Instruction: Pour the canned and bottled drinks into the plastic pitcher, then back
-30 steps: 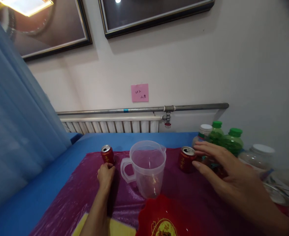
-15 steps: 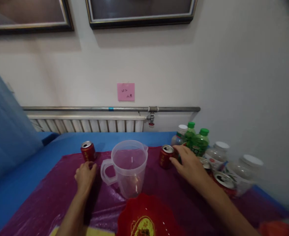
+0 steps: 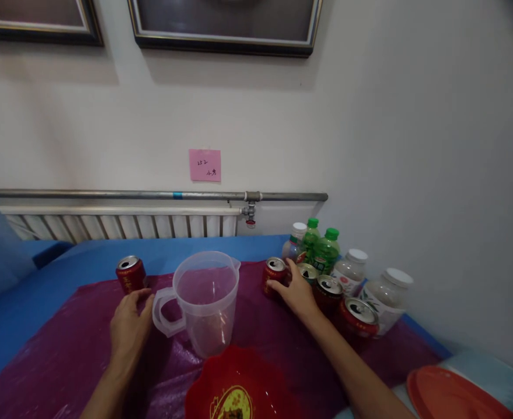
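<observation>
At the left stands a red drink can (image 3: 131, 276) with an opened top. My left hand (image 3: 129, 326) is just in front of it, fingers forward and thumb apart, holding nothing visible. Another red can (image 3: 269, 279) stands right of the clear plastic measuring jug (image 3: 208, 302). My right hand (image 3: 300, 294) has its thumb across that can's front and a finger at its right side; the remaining fingers are partly hidden. The jug's handle points left, beside my left hand. In front of the jug lies a red scalloped plate (image 3: 265, 378) with a yellow emblem.
More cans (image 3: 361, 311) line up right of my right hand. Behind them are green-capped bottles (image 3: 327, 250) and white-lidded jars (image 3: 387, 297). A purple sheet (image 3: 64, 349) covers part of the blue table (image 3: 94, 256). An orange-red lid (image 3: 457, 393) lies at lower right.
The view has shifted right, so things appear further left. My right thumb has moved from the can's edge across its front. My left hand remains close to the left can.
</observation>
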Action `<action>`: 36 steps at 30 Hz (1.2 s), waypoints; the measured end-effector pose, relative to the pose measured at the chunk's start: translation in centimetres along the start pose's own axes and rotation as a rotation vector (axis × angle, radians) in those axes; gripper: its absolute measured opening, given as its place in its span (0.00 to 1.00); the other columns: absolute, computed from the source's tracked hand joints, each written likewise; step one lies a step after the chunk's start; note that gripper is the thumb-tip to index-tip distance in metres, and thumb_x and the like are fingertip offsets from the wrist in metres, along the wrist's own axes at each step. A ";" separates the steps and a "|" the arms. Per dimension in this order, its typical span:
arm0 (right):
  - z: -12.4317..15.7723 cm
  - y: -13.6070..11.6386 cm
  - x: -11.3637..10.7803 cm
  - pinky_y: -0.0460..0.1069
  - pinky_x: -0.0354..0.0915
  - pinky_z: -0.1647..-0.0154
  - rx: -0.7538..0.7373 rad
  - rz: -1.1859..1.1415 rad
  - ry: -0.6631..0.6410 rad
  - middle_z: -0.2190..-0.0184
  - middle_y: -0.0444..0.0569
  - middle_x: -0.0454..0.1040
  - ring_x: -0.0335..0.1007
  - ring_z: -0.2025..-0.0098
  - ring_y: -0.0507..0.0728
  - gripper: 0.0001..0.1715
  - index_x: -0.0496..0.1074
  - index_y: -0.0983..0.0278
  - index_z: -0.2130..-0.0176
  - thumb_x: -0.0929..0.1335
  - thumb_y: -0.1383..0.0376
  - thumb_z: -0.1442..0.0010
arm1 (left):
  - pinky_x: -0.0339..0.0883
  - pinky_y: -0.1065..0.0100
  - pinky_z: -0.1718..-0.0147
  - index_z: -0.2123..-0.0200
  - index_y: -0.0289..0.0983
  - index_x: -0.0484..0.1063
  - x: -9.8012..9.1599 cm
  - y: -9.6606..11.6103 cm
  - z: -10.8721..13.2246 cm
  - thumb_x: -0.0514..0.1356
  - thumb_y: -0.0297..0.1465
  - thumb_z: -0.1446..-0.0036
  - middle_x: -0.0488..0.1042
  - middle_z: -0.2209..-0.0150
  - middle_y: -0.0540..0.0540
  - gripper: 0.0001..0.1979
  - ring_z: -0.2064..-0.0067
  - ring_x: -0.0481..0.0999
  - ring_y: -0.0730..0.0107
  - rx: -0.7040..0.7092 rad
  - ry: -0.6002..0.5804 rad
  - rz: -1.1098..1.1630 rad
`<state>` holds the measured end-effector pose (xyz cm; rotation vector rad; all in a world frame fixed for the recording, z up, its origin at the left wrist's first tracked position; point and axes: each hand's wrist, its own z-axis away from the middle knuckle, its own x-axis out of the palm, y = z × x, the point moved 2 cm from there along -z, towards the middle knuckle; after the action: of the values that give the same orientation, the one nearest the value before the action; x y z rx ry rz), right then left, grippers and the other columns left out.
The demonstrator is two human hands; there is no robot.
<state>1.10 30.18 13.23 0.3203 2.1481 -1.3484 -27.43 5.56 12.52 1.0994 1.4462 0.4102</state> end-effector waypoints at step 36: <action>1.6 -5.9 -2.7 0.61 0.64 0.43 -0.093 -0.224 0.065 0.46 0.57 0.73 0.70 0.46 0.66 0.41 0.66 0.65 0.43 0.72 0.56 0.55 | 0.64 0.71 0.72 0.76 0.36 0.71 -2.3 4.3 2.3 0.69 0.46 0.56 0.68 0.76 0.51 0.19 0.74 0.65 0.73 0.005 -0.248 1.109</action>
<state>0.99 26.37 18.68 0.0901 2.3487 -1.3688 -24.02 5.05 16.72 1.8242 0.5037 0.9876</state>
